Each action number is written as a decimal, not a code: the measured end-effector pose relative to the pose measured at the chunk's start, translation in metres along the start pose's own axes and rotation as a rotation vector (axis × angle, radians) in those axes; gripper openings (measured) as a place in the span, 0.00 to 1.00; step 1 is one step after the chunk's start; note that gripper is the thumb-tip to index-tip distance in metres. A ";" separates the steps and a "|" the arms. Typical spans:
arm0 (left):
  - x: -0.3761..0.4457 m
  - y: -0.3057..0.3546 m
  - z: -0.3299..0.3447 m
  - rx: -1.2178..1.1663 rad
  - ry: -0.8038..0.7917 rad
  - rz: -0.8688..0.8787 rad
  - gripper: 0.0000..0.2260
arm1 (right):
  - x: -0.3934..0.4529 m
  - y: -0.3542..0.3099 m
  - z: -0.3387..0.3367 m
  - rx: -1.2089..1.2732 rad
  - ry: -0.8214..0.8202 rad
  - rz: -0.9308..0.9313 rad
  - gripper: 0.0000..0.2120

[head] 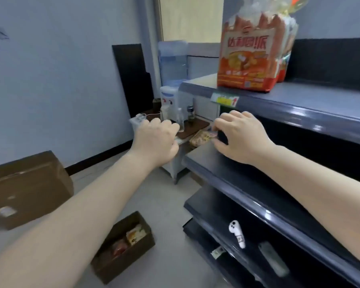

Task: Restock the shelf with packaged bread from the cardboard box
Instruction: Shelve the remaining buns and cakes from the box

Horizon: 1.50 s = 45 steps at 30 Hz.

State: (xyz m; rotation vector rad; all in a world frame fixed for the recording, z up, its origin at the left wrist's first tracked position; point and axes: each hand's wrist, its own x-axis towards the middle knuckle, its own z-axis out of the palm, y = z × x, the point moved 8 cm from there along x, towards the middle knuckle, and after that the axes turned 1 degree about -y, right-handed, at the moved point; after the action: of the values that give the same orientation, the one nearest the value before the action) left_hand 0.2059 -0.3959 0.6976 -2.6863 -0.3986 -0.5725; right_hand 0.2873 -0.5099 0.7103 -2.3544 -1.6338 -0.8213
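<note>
Together we held a small bread packet (200, 137) at the left end of the middle shelf (247, 183). Our left hand (157, 140) gripped its near end with the fingers curled round it, and our right hand (240, 136) pinched its far end between curled fingers and thumb. The packet sat at the shelf's edge; whether it rested on the board we could not tell.

On the top shelf (299, 100) stood an orange bag of sliced bread (249, 57), upright, with a price tag (224, 99) on the rail just beneath it. On the floor below our left arm lay the open cardboard box (123, 248), with a few packets inside. A bigger closed box (27, 188) sat to the left. A white controller (237, 232) lay on a lower shelf.
</note>
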 end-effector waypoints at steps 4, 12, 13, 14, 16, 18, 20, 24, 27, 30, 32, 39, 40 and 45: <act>-0.072 -0.077 0.057 0.036 -0.163 -0.175 0.15 | 0.037 -0.093 0.069 0.119 -0.086 -0.179 0.12; -0.189 -0.181 0.154 0.018 -0.373 -0.453 0.13 | 0.081 -0.241 0.197 0.306 -0.283 -0.452 0.15; -0.199 -0.193 0.166 0.004 -0.400 -0.486 0.13 | 0.086 -0.255 0.213 0.326 -0.307 -0.479 0.15; -0.209 -0.205 0.179 -0.007 -0.428 -0.519 0.12 | 0.092 -0.268 0.230 0.337 -0.334 -0.506 0.15; -0.223 -0.229 0.205 -0.014 -0.487 -0.581 0.12 | 0.107 -0.292 0.266 0.340 -0.391 -0.556 0.15; -0.234 -0.254 0.235 -0.022 -0.548 -0.645 0.13 | 0.124 -0.312 0.306 0.359 -0.447 -0.588 0.15; -0.243 -0.276 0.263 -0.047 -0.605 -0.717 0.13 | 0.141 -0.329 0.343 0.396 -0.508 -0.591 0.14; -0.272 -0.319 0.336 -0.113 -0.725 -0.865 0.13 | 0.170 -0.357 0.428 0.431 -0.655 -0.578 0.12; -0.300 -0.344 0.400 -0.179 -0.811 -0.949 0.14 | 0.180 -0.381 0.499 0.439 -0.761 -0.573 0.10; -0.333 -0.356 0.462 -0.258 -0.885 -1.018 0.13 | 0.178 -0.409 0.571 0.461 -0.878 -0.518 0.09; -0.357 -0.360 0.503 -0.308 -0.923 -1.032 0.14 | 0.169 -0.428 0.618 0.476 -0.966 -0.456 0.09; -0.429 -0.360 0.674 -0.532 -0.974 -1.110 0.14 | 0.107 -0.492 0.787 0.473 -1.201 -0.245 0.10; -0.438 -0.353 0.704 -0.572 -0.980 -1.113 0.15 | 0.094 -0.501 0.813 0.477 -1.235 -0.222 0.10; -0.467 -0.321 0.839 -0.717 -0.945 -1.170 0.16 | 0.019 -0.535 0.942 0.467 -1.379 -0.122 0.11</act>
State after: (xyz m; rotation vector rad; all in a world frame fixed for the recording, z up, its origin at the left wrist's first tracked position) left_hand -0.0337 0.1388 -0.1281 -2.9101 -2.4648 0.5051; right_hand 0.1335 0.1159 -0.1601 -2.4449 -1.9234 1.3854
